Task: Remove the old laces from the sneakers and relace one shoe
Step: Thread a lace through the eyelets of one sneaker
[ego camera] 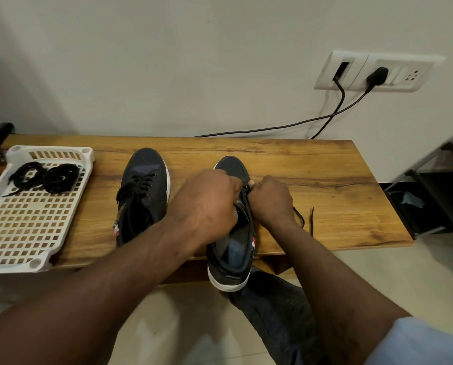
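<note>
**Sneaker relacing: hand and part positions**

Two dark sneakers stand toes-away on the wooden tabletop [325,164].

1. The worked sneaker [228,275] lies at 6 o'clock from the tabletop centre. Its heel overhangs the near edge, above a knee in jeans [273,312].
2. The left hand [207,201] rests over the sneaker's throat, fingers curled and gripping the upper near the front eyelets. What its fingertips pinch is hidden.
3. The right hand [271,201], touching the left, is closed with its thumb forward and pinches the black lace [299,217] at the eyelet row. Two loose lace ends trail on the tabletop at 3 o'clock of this hand.
4. The laced sneaker [143,196] stands at 9 o'clock of the left hand, just beside the forearm.
5. A white perforated tray [51,149] sits at 9 o'clock on the tabletop and holds two coiled black laces [54,180].
6. A wall socket [378,72] at 1 o'clock carries a black plug; two cables [273,127] run down behind the tabletop.
</note>
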{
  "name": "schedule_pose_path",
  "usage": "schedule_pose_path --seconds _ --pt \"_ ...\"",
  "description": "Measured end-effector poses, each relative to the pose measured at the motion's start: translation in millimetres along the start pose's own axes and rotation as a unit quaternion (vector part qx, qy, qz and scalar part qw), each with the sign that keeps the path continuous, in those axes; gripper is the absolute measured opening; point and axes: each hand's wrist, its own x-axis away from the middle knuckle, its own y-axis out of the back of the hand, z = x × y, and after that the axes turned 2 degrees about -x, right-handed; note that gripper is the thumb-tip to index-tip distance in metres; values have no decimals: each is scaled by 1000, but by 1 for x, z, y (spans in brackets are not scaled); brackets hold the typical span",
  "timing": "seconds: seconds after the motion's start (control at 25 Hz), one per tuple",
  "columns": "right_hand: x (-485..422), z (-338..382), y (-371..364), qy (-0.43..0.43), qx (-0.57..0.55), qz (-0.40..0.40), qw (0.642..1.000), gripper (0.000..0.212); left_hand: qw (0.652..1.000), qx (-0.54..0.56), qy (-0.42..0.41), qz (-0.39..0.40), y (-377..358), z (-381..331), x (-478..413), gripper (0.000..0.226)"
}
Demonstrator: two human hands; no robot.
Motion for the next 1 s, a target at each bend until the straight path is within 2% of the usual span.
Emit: schedule_pose_path --seconds 0.12,0.2,0.28,0.36,0.44,0.52,0.6,0.68,0.76,0.92,1.0 --pt "2 0 1 -3 1 -20 1000 16 992 118 38 5 -1 8 3 23" --pt "1 -1 1 -5 0 -16 1000 18 989 141 37 17 0 12 3 25" --pt "0 -1 3 -4 -12 0 1000 23 986 148 38 62 5 18 1 21" --pt "-3 -6 4 1 -34 19 999 23 967 217 55 122 17 28 -3 17" --pt "-5 -9 4 2 -60 33 998 21 941 309 107 91 22 38 -10 14" --pt "-4 -9 5 -1 -75 41 996 19 954 267 130 33 13 47 -22 14" --pt "-3 -6 6 -3 -80 45 996 20 972 183 127 70 -4 51 -29 21" --pt "-2 -5 8 -5 -87 48 995 21 974 155 133 103 -22 55 -35 23" --pt "-3 -6 8 -14 -107 55 993 22 974 142 146 94 -29 56 -38 22" --pt "-5 -10 9 -24 -139 67 988 23 958 199 187 82 -29 60 -44 25" --pt "-6 -13 8 -18 -129 69 989 25 965 156 196 74 -26 63 -48 24"
